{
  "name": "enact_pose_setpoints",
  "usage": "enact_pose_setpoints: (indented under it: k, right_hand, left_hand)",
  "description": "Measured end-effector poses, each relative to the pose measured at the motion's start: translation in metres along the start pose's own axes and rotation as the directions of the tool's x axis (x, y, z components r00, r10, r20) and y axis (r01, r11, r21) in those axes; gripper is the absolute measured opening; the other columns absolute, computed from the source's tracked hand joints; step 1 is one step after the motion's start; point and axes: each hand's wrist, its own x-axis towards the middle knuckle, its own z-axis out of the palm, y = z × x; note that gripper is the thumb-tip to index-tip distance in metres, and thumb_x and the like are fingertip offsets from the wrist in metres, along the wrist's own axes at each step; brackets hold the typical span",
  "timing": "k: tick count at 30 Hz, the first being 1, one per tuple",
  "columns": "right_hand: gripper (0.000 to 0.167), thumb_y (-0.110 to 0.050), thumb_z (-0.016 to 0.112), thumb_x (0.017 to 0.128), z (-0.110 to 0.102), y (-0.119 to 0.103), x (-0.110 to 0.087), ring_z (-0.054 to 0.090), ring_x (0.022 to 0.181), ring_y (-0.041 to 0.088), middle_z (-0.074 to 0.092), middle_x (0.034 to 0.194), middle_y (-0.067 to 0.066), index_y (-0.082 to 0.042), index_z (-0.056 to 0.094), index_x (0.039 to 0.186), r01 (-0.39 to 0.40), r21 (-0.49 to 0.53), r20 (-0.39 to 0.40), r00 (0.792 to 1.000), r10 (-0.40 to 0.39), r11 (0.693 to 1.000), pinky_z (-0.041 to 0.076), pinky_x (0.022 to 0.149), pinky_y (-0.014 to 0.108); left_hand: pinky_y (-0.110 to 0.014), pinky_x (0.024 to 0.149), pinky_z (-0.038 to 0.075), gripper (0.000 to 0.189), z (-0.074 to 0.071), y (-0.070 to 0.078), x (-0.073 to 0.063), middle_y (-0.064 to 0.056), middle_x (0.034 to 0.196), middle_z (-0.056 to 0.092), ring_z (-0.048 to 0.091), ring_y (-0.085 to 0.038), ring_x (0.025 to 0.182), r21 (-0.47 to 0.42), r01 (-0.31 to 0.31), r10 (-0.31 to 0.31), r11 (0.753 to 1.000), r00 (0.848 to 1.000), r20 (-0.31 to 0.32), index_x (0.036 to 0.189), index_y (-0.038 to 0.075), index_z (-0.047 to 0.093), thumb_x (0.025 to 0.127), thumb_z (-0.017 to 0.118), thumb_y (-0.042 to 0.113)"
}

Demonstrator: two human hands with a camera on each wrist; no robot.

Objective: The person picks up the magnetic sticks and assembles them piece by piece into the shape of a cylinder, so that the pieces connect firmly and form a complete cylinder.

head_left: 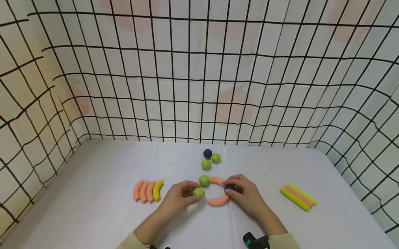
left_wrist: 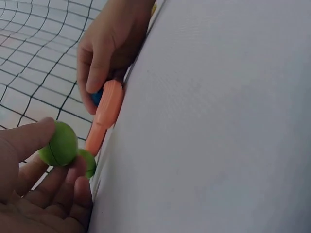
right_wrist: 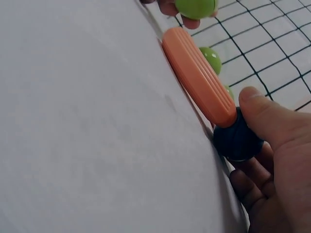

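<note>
My left hand (head_left: 178, 197) pinches a light green ball (left_wrist: 60, 144) between thumb and fingers, just left of a partial ring on the table. That ring is made of an upper curved orange piece (head_left: 216, 180), a lower curved orange piece (right_wrist: 198, 75), a green ball (head_left: 203, 180) at the upper left and a dark blue ball (right_wrist: 238, 138) on the right. Thumb and fingers of my right hand (head_left: 248, 195) grip the blue ball, which meets the end of the lower orange piece. The left end of that piece is free, below and right of the held green ball.
Behind the ring sit a second dark blue ball (head_left: 207, 153) and two green balls (head_left: 216, 158). Several curved orange pieces and a yellow curved piece (head_left: 157, 190) lie in a row at left. Straight yellow, orange and green sticks (head_left: 298, 196) lie at right. Black netting (head_left: 204, 69) borders the table.
</note>
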Motion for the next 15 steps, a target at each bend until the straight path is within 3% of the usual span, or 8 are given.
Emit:
enact_pose_setpoints:
  k: [6,12,15]
  right_hand:
    - [0.019,-0.019,0.075,0.09,0.01,-0.004,0.002,0.058,0.093,0.011,0.065,0.114,-0.001,-0.021,0.074,0.109,0.01,0.001,-0.06,0.998,-0.01,1.0,0.048,0.078,0.022]
    - [0.019,-0.018,0.074,0.09,0.013,-0.008,0.0,0.057,0.089,0.01,0.065,0.112,-0.002,-0.021,0.073,0.109,0.019,-0.015,-0.093,0.995,-0.02,1.0,0.048,0.076,0.022]
    - [0.02,-0.019,0.074,0.09,0.014,-0.009,-0.003,0.058,0.097,0.013,0.064,0.117,-0.001,-0.022,0.073,0.11,0.037,-0.007,-0.094,0.995,-0.038,0.999,0.05,0.08,0.027]
  left_hand:
    - [-0.02,0.074,0.052,0.035,-0.001,-0.004,-0.002,-0.005,0.103,0.07,0.064,-0.013,0.09,0.12,-0.025,0.026,0.992,1.0,-0.005,0.119,0.008,0.068,0.088,0.077,0.021]
    - [-0.019,0.07,0.05,0.033,0.0,-0.009,-0.002,-0.002,0.097,0.07,0.06,-0.007,0.082,0.172,-0.043,0.046,0.984,0.999,-0.017,0.117,0.01,0.069,0.086,0.078,0.02]
    - [-0.018,0.067,0.048,0.033,0.001,-0.011,-0.002,-0.001,0.094,0.07,0.057,-0.004,0.078,0.193,-0.058,0.062,0.979,0.998,-0.018,0.116,0.011,0.07,0.085,0.079,0.018]
